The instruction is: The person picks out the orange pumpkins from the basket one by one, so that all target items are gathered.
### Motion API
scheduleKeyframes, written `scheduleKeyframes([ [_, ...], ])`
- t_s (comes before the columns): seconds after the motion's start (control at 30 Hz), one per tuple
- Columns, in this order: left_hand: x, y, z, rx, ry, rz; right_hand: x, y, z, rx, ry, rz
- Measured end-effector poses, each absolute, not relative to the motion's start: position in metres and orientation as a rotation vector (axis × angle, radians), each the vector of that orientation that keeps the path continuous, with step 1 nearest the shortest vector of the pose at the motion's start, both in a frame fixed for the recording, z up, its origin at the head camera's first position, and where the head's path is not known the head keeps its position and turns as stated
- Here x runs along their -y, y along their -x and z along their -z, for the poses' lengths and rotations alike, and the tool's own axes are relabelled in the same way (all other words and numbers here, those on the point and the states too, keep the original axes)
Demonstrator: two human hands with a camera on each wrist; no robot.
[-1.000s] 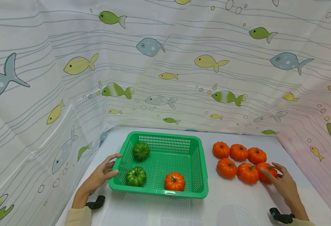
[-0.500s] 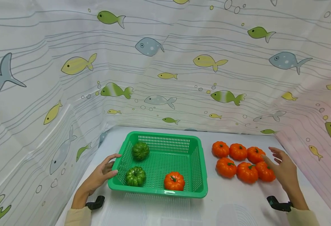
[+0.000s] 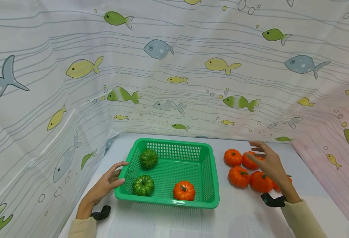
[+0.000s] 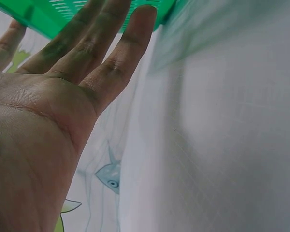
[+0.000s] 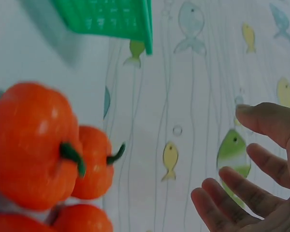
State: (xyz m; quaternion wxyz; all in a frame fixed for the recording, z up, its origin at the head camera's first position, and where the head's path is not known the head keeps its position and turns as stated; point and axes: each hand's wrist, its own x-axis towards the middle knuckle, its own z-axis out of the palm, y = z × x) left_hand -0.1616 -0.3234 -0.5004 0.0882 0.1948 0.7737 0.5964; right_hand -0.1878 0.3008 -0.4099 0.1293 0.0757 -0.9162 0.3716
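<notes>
My left hand (image 3: pixel 104 185) touches the left side of a green plastic basket (image 3: pixel 153 200), its fingers and thumb extended. In the left wrist view, those fingers reach up against the basket wall (image 4: pixel 41 19). Inside the basket sit two green pumpkins, one at the front (image 3: pixel 143 185) and one behind it (image 3: pixel 149 159), plus an orange pumpkin (image 3: pixel 184 191) near the front rim. My right hand (image 3: pixel 268 163), fingers spread and holding nothing, hovers over two rows of small orange pumpkins (image 3: pixel 239 177). It hides the back right one and partly covers others.
The basket and pumpkins stand on a white table (image 3: pixel 239 211). A fish-printed curtain (image 3: pixel 192 89) rises behind the table and along both sides. In the right wrist view, orange pumpkins (image 5: pixel 29 145) lie at left, with the basket corner (image 5: pixel 111 17) above.
My right hand has left the front right orange pumpkin, rising and moving back and left over the rows. The left hand stays at the basket.
</notes>
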Motion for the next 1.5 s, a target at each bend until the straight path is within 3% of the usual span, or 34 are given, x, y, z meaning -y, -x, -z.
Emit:
scheduleKeyframes([
  [0.6, 0.326, 0.161, 0.503, -2.351, -0.582, -1.756, -0.219, 0.217, 0.397, 2.621, -0.717, -1.239],
  [1.5, 0.322, 0.160, 0.502, -2.334, -0.584, -1.770, -0.131, 0.222, 0.406, 2.750, -1.291, -1.228],
])
